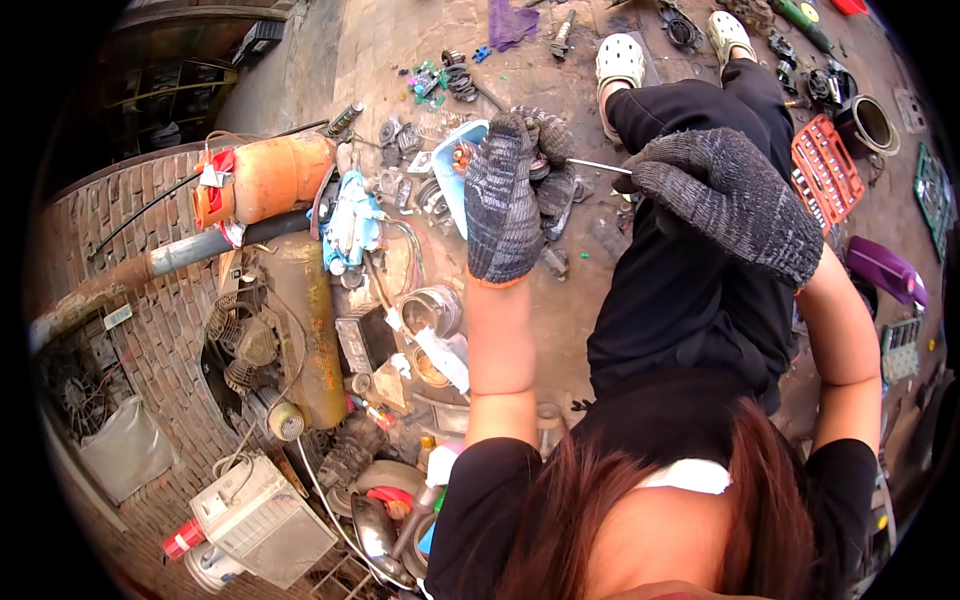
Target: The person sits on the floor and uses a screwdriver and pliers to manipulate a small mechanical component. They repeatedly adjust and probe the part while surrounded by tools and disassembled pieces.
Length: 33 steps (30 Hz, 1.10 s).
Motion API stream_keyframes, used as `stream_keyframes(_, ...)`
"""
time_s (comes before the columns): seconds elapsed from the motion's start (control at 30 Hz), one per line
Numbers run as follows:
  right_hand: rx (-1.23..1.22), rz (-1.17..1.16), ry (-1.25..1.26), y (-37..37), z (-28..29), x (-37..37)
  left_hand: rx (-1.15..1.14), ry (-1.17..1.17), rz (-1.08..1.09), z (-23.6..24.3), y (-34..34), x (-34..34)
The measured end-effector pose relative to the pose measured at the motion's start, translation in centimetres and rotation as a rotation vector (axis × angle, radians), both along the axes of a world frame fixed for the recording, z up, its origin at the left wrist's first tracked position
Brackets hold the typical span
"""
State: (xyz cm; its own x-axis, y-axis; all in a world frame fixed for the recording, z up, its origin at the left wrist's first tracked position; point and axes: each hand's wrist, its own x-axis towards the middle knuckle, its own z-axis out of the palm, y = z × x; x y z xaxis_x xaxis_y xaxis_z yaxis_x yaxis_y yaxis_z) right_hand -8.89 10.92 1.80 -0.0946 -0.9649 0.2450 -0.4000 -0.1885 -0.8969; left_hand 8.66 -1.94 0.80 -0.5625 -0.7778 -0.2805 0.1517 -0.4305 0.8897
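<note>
While our gloved left hand [505, 195] clamps a small metal part [541, 168], right hand [725, 190] grips a thin metal rod [598, 165] against it.

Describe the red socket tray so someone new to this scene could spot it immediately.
Start at the right hand in its grey glove. Just right of it, on the ground, lies the red tray. Its rows of small metal sockets distinguish it from the purple container below.

A dusty concrete floor [400, 50] is carrying everything. An orange gas cylinder [275, 175] is lying at upper left, a red socket tray [827, 172] at upper right, a purple container [885, 270] at right, a white metal box [262, 520] at lower left.
</note>
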Motion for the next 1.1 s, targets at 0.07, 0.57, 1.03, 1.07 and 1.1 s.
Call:
stream_keyframes(0.07, 0.094, 0.062, -0.081, 0.2, 0.1, -0.4, 0.04, 0.111, -0.051, -0.1, -0.2, 0.0)
stream_keyframes(0.57, -0.322, 0.319, 0.241, -1.5, -2.8, -4.4, 0.127, -0.033, -0.29, 0.6, -1.1, 0.9)
stream_keyframes(1.03, 0.041, 0.472, -0.027, -2.1, -3.0, -4.7, 0.04, -0.179, -0.346, 1.8, 0.0, 0.3)
stream_keyframes(1.07, 0.037, 0.449, -0.008, -2.1, -2.8, -4.4, 0.07, -0.143, -0.331, 1.5, -0.2, 0.5)
stream_keyframes(1.1, 0.317, 0.439, -0.192, -2.1, -1.7, -4.0, 0.097, -0.106, -0.314, 1.1, -0.5, 0.8)
